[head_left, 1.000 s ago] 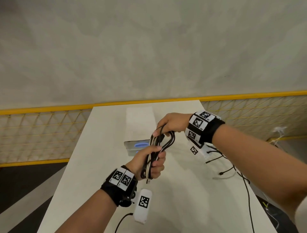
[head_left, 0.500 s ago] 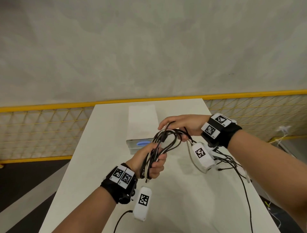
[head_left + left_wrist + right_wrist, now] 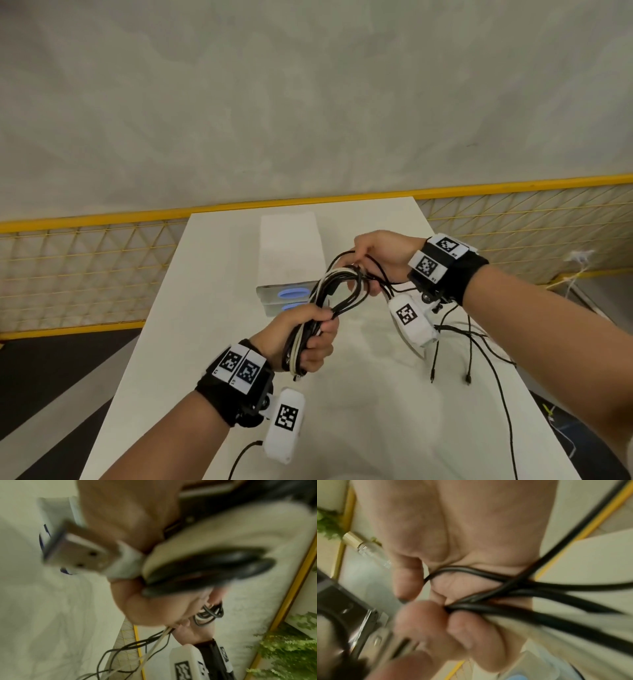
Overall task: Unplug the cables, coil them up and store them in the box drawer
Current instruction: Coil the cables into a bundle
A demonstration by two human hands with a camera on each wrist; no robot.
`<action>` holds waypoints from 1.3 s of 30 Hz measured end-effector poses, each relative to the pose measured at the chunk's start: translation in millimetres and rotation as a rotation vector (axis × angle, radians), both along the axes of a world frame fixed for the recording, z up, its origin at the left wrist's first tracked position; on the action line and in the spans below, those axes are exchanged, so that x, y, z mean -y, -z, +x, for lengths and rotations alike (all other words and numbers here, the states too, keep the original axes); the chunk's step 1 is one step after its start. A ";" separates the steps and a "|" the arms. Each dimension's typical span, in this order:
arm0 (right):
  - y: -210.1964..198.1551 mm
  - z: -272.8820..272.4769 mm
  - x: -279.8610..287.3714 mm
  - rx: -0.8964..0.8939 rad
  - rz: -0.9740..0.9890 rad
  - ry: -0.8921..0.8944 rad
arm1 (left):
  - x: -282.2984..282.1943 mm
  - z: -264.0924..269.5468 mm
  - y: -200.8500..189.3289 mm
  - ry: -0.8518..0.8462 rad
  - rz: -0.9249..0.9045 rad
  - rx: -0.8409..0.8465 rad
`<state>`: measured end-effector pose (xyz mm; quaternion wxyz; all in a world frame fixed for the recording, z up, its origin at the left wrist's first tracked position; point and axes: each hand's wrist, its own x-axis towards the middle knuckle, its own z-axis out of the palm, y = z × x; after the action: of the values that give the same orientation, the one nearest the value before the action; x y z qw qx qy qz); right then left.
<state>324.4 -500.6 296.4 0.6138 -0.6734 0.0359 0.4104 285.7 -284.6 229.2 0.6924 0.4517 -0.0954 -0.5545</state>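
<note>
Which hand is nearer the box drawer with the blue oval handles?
Left. The left hand grips the cable bundle just in front of the box drawer; the right hand holds the loop's far end, off to its right.

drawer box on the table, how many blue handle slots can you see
2: upper blue slot and lower blue slot, stacked on the box front; the cable bundle may hide more.

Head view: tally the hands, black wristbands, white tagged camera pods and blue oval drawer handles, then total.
Hands: 2, left hand and right hand, gripping the black and white cable bundle.
Black fabric wristbands: 2
White tagged camera pods: 2
Blue oval drawer handles: 2
Total: 8
</note>
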 end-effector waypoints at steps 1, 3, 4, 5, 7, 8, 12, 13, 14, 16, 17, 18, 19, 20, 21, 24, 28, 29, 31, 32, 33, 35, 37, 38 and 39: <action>-1.5 -1.5 1.8 -0.019 0.053 -0.001 | -0.8 1.1 -0.1 -0.036 0.030 0.005; -4.1 -5.8 -1.2 0.034 -0.051 -0.053 | -0.2 3.2 -0.8 -0.112 0.085 0.024; -6.3 -9.1 -6.2 0.083 -0.164 -0.082 | 1.0 4.3 -0.6 -0.143 0.098 0.031; -7.0 -11.2 -12.0 0.133 -0.274 -0.087 | 3.3 5.1 -0.8 -0.173 0.103 0.031; -6.6 -12.5 -20.0 0.238 -0.369 -0.050 | 7.3 6.5 0.2 -0.218 0.099 0.031; -5.0 -9.4 -21.1 0.276 -0.379 -0.019 | 8.9 8.4 1.4 -0.229 0.098 0.037; -4.9 -8.9 -23.4 0.339 -0.419 0.021 | 10.5 10.9 6.3 -0.173 0.096 0.061; -4.9 -10.6 -24.1 0.340 -0.410 -0.004 | 10.9 10.9 7.9 -0.152 0.086 0.066; -4.2 -12.0 -24.0 0.336 -0.368 -0.022 | 11.6 10.1 9.4 -0.132 0.077 0.078; -5.4 -14.4 -25.7 0.310 -0.273 -0.012 | 14.6 9.6 11.7 -0.100 0.047 0.114; -7.6 -16.7 -27.9 0.300 -0.233 -0.005 | 16.5 9.1 12.2 -0.093 0.028 0.133; -10.1 -18.7 -30.6 0.296 -0.205 0.003 | 18.7 8.1 12.8 -0.095 0.007 0.145; -10.8 -19.2 -33.0 0.299 -0.197 0.017 | 21.0 7.4 13.3 -0.108 -0.008 0.151; -12.7 -20.8 -36.2 0.306 -0.201 0.032 | 23.0 6.6 13.1 -0.136 -0.003 0.163; -14.2 -21.2 -38.2 0.312 -0.195 0.053 | 24.3 7.6 14.6 -0.161 0.018 0.192; -14.9 -21.0 -40.8 0.369 -0.158 0.158 | 26.8 10.3 11.4 -0.194 0.087 0.342; -16.7 -21.9 -52.3 0.404 -0.019 0.358 | 36.8 10.8 -3.8 -0.192 0.129 0.476; -15.2 -20.6 -55.4 0.391 0.020 0.433 | 39.7 11.3 -5.0 -0.209 0.122 0.493; -11.9 -17.1 -59.6 0.376 0.066 0.561 | 43.8 11.4 -7.5 -0.247 0.127 0.512; -11.2 -17.3 -61.5 0.390 0.075 0.596 | 44.6 10.9 -9.1 -0.253 0.133 0.511; -9.1 -17.3 -62.4 0.405 0.087 0.615 | 44.8 11.3 -8.4 -0.253 0.128 0.495; -6.7 -17.2 -63.6 0.429 0.107 0.619 | 44.9 12.9 -7.1 -0.275 0.119 0.474; -8.4 -17.8 -65.4 0.406 0.141 0.620 | 44.3 12.5 -6.4 -0.305 0.090 0.460; -8.8 -16.6 -64.6 0.363 0.177 0.628 | 43.1 12.5 -7.0 -0.305 0.071 0.445; -9.8 -15.7 -63.6 0.303 0.236 0.625 | 41.9 13.0 -6.1 -0.296 0.055 0.421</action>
<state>308.7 -437.0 306.2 0.7815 -0.6075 0.1009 0.0999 298.7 -326.5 235.3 0.7183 0.5849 -0.1552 -0.3434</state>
